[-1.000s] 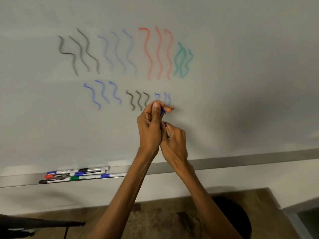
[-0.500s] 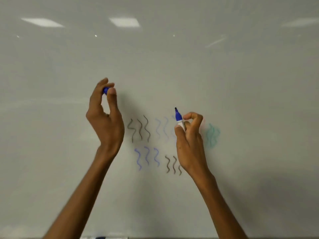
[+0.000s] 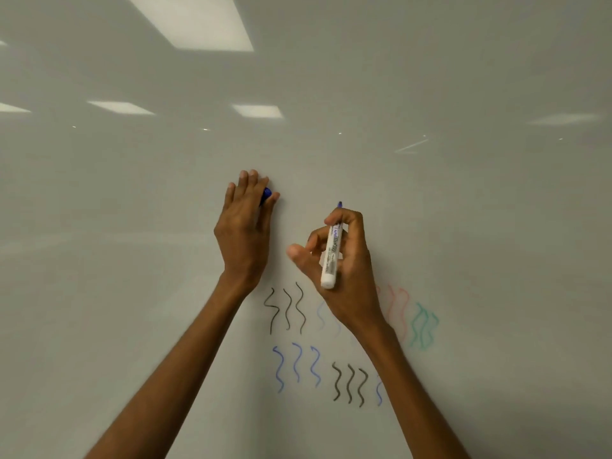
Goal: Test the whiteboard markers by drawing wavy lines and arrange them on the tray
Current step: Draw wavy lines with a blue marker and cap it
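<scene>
Here both bare arms reach up in front of a glossy white whiteboard (image 3: 132, 293) that fills the whole view. The right hand (image 3: 344, 260) grasps a white-barrelled whiteboard marker with a blue tip (image 3: 332, 250): the fingers curl around the upper barrel, the thumb (image 3: 298, 253) sticks out to the left, clear of the barrel, and the marker stands nearly upright with its uncapped blue tip poking out above the fingers and its blunt white end hanging free below the palm. Whether the tip touches the board I cannot tell. The left hand (image 3: 245, 226) is raised to the left of the right one and a little higher, its back toward the camera, with its fingers stretched upward; a small dark blue marker cap (image 3: 266, 194) is pinched between the fingertips and the thumb, only partly visible.

Below the hands the board carries sets of wavy lines. In the upper row sit three black wavy lines (image 3: 286, 308) at the left, faint pale blue wavy lines (image 3: 323, 314) partly hidden behind the right wrist, pale red wavy lines (image 3: 397, 306) to the right of that wrist, and overlapping green wavy lines (image 3: 424, 326) farthest right. In the lower row, three brighter blue wavy lines (image 3: 296, 367) stand at the left, three dark wavy lines (image 3: 351, 380) to their right, and a short blue stroke (image 3: 379, 390) shows just beside the right forearm. Reflections of rectangular ceiling lights (image 3: 195, 21) shine on the upper board.
</scene>
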The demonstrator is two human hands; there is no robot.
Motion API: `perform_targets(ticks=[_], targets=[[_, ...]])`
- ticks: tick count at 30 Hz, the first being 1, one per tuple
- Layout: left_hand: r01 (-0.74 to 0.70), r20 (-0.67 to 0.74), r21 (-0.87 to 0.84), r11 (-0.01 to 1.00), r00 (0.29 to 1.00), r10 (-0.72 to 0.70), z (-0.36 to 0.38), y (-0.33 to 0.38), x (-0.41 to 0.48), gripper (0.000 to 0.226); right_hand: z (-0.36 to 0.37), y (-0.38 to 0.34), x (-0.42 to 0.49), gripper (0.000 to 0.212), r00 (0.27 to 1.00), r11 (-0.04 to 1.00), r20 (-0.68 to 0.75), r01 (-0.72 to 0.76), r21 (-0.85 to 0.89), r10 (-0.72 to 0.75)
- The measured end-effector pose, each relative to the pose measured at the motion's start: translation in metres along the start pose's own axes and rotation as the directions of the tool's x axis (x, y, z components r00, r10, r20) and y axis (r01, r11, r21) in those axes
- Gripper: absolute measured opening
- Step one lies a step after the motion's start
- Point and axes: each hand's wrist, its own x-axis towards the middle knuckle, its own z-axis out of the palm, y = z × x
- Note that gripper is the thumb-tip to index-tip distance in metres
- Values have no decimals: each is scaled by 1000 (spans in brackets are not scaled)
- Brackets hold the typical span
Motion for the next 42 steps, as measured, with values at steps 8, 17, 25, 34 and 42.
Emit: perform_targets(ticks=[8, 17, 25, 34, 42], targets=[[-63, -31, 2, 998, 998, 63, -1, -5, -2, 37, 11, 10, 17, 23, 952, 1000, -304, 27, -3, -27], [-3, -39, -72, 997, 999, 1, 1, -3, -3, 38, 7, 29, 1, 13, 941, 982, -320, 50, -181, -107], [4, -17, -81, 997, 1000, -5, -1, -4, -3, 39, 22, 51, -7, 19, 954, 948, -275, 30, -316, -122], [10, -39, -82, 997, 999, -13, 3, -6, -4, 38, 22, 59, -14, 18, 947, 958, -311, -18, -286, -75], [17, -51, -85, 996, 998, -22, 2, -4, -5, 36, 24, 65, -40, 17, 944, 972, -328, -97, -213, 23]])
